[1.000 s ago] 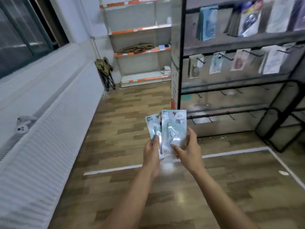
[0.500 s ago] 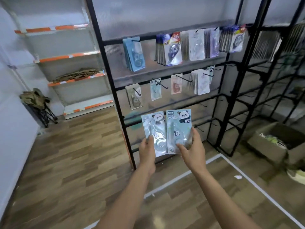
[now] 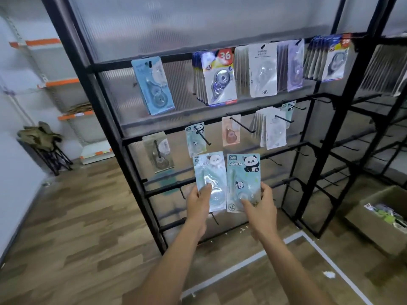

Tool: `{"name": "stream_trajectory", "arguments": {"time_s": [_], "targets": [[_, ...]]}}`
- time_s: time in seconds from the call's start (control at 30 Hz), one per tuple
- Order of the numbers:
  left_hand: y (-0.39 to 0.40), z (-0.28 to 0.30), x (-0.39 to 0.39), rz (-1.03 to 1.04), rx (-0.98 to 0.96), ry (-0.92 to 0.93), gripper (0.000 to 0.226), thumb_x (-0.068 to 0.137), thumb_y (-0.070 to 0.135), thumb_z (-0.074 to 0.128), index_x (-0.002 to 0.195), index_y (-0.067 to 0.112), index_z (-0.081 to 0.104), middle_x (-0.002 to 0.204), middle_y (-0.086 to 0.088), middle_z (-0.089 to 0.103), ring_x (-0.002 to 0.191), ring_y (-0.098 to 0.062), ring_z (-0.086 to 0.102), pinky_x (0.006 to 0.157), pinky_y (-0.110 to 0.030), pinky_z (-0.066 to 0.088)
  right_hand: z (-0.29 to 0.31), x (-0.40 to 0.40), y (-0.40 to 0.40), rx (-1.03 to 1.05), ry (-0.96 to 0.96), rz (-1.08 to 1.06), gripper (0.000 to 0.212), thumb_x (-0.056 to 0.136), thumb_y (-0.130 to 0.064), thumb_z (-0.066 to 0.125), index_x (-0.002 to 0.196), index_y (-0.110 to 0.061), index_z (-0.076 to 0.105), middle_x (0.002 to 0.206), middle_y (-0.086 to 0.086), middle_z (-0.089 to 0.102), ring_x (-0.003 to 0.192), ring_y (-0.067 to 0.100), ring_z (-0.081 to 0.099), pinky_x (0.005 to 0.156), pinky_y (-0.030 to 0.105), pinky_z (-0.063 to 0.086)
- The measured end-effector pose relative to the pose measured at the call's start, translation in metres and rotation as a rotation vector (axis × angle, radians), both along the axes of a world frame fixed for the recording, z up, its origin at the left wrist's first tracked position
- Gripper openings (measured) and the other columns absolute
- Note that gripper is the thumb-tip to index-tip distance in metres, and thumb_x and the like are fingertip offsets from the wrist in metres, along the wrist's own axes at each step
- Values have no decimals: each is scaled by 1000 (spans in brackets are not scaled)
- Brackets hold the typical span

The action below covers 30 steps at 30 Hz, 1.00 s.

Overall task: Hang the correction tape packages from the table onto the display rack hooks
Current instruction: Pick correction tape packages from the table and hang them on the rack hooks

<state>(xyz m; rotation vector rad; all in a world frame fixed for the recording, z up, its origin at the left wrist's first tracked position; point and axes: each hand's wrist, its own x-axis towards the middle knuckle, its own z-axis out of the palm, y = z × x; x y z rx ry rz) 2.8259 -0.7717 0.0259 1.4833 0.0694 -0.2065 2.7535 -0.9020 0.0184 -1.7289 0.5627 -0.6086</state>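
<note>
Black display rack (image 3: 114, 137), hooks (image 3: 242, 126) carrying correction tape packages (image 3: 220, 82)

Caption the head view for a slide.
Left hand and right hand each hold a panda package before the rack.

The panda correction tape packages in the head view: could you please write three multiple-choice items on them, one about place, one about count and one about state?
1. Where is a matching panda package already hanging?
A. On a hook in the rack's second row
B. In the cardboard box
C. On the floor

2. How many panda packages are held in the hands?
A. One
B. Two
C. Four

3. What is the right hand doing?
A. Hanging empty
B. Pressing on the rack frame
C. Gripping the lower part of a package

Answers:
1 A: it hangs on a black hook just above the held pair.
2 B: the left hand holds one package, the right hand holds another.
3 C: its fingers and thumb curl round that package's lower part.
</note>
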Motion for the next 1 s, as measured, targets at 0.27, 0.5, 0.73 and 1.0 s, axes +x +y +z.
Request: {"name": "stream_trajectory", "arguments": {"time_s": [0.27, 0.5, 0.73, 1.0], "targets": [[-63, -2, 55, 181, 2, 20, 9, 93, 31, 60, 93, 23, 62, 98, 2, 69, 89, -13, 63, 71, -25, 48, 9, 71, -75, 10, -11, 121, 45, 82, -8, 68, 113, -26, 41, 88, -20, 51, 71, -15, 48, 55, -2, 38], [-73, -9, 70, 266, 59, -37, 6, 94, 29, 59, 97, 25, 61, 97, 7, 67, 90, -7, 62, 69, -21, 45, -3, 96, -85, 69, -12, 254, 47, 81, -6, 69, 122, -16, 47, 97, -11, 59, 82, -9, 56, 62, 6, 45], [-73, -21, 76, 285, -13, -82, 9, 95, 15, 58, 99, 17, 66, 99, -3, 73, 96, -23, 68, 84, -40, 55, -8, 113, -77, 62, -24, 372, 51, 77, 1, 67, 117, -25, 48, 95, -20, 60, 79, -19, 58, 60, 0, 42], [-66, -24, 81, 276, 5, -47, 19, 97, 18, 55, 111, 7, 62, 107, -10, 70, 98, -26, 68, 81, -42, 57, -16, 120, -68, 61, -51, 457, 48, 79, 1, 67, 117, -24, 51, 96, -18, 62, 80, -15, 60, 57, 3, 45]]}}
